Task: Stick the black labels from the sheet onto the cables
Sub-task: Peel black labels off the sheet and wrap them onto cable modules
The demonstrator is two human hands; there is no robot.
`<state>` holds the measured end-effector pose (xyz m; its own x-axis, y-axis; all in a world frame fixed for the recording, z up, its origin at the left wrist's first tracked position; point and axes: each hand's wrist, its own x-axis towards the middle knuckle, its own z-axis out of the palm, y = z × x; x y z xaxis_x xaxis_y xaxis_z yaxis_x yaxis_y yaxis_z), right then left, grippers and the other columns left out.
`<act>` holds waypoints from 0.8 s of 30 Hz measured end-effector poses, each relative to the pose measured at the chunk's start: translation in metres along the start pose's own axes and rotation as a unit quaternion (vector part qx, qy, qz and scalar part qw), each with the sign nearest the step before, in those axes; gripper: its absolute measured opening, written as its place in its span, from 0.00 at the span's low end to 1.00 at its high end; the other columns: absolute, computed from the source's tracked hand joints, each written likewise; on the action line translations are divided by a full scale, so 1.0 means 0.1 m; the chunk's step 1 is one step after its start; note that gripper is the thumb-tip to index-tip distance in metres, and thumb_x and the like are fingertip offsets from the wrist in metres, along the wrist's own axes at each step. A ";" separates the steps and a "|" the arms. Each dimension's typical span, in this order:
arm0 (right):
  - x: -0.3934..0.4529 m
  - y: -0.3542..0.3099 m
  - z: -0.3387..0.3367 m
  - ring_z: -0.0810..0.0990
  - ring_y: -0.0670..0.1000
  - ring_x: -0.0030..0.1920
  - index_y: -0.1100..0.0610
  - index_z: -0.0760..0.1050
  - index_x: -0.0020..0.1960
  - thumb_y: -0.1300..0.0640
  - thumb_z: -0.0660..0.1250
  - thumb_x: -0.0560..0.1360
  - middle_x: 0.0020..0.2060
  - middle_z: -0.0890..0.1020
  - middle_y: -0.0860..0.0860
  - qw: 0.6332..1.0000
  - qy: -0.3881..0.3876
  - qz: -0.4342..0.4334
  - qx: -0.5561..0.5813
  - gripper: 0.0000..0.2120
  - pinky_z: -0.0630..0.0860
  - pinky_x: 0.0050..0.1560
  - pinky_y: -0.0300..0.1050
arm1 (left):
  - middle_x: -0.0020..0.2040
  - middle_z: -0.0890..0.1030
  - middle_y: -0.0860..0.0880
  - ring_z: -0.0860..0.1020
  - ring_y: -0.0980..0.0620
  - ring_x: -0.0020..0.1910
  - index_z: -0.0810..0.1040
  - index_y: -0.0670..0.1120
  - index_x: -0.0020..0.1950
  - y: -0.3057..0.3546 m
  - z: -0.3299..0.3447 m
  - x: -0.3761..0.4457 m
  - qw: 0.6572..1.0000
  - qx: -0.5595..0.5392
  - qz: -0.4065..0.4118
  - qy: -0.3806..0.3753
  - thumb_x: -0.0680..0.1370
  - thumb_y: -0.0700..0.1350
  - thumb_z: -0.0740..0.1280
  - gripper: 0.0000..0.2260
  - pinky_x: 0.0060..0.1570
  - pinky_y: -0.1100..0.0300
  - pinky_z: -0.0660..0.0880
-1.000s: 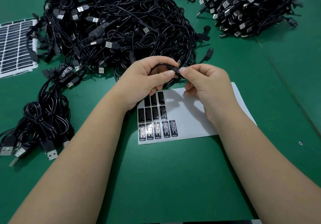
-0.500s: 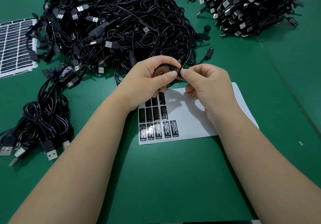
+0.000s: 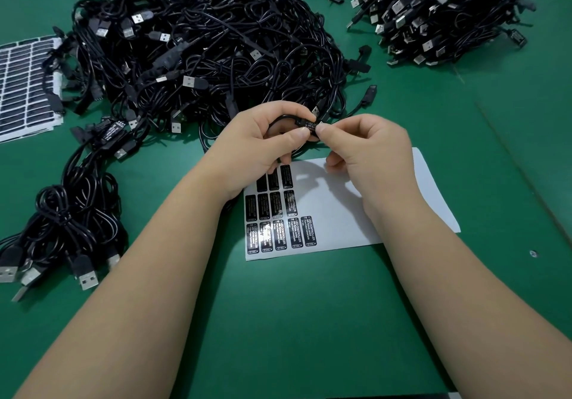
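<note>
My left hand point(image 3: 263, 141) grips the small black controller block of a cable point(image 3: 289, 118) between thumb and fingers, just above the white label sheet point(image 3: 340, 213). My right hand point(image 3: 365, 148) pinches the same block from the right, thumb and forefinger on a black label point(image 3: 310, 126) with white print that lies along the block. The sheet carries several black labels point(image 3: 280, 219) on its left part; its right part is bare backing.
A big tangled heap of black USB cables point(image 3: 210, 45) lies behind the hands. A second heap point(image 3: 439, 11) sits at the back right. A bundle of cables point(image 3: 71, 213) trails down the left side. Another full label sheet point(image 3: 24, 86) lies at the far left.
Both hands stay together on the cable block. The label's white print now shows more between the fingertips; the hands have shifted only slightly.
</note>
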<state>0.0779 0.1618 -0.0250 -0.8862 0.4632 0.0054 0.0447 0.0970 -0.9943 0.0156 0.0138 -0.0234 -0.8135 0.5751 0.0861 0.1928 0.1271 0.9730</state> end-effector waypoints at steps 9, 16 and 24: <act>0.03 -0.07 0.01 0.75 0.47 0.24 0.56 0.72 0.46 0.54 0.65 0.78 0.32 0.84 0.51 0.986 0.018 0.092 0.135 0.06 0.74 0.26 0.39 | 0.34 0.78 0.59 0.73 0.59 0.31 0.79 0.54 0.52 -0.01 -0.02 0.01 0.997 -0.067 -0.007 0.023 0.78 0.42 0.65 0.08 0.27 0.68 0.68; -0.02 -0.10 0.00 0.73 0.45 0.24 0.53 0.79 0.41 0.58 0.64 0.76 0.31 0.83 0.51 0.985 -0.016 0.079 0.151 0.07 0.72 0.27 0.36 | 0.35 0.80 0.59 0.73 0.60 0.30 0.77 0.51 0.53 -0.03 -0.05 0.03 0.992 -0.125 -0.002 0.021 0.76 0.41 0.65 0.08 0.26 0.69 0.67; -0.05 -0.07 0.01 0.76 0.43 0.31 0.49 0.80 0.46 0.62 0.68 0.74 0.35 0.81 0.42 0.999 0.004 -0.044 0.031 0.08 0.75 0.34 0.38 | 0.35 0.80 0.57 0.73 0.59 0.30 0.78 0.51 0.53 -0.03 -0.04 0.02 0.992 -0.125 -0.010 0.023 0.76 0.41 0.66 0.08 0.26 0.69 0.67</act>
<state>0.0812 0.1581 -0.0185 -0.8819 0.4620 0.0944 -0.0630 0.0830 -0.9946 0.0108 0.0116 -0.0254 -0.8413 0.5358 0.0713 0.0398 -0.0702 0.9967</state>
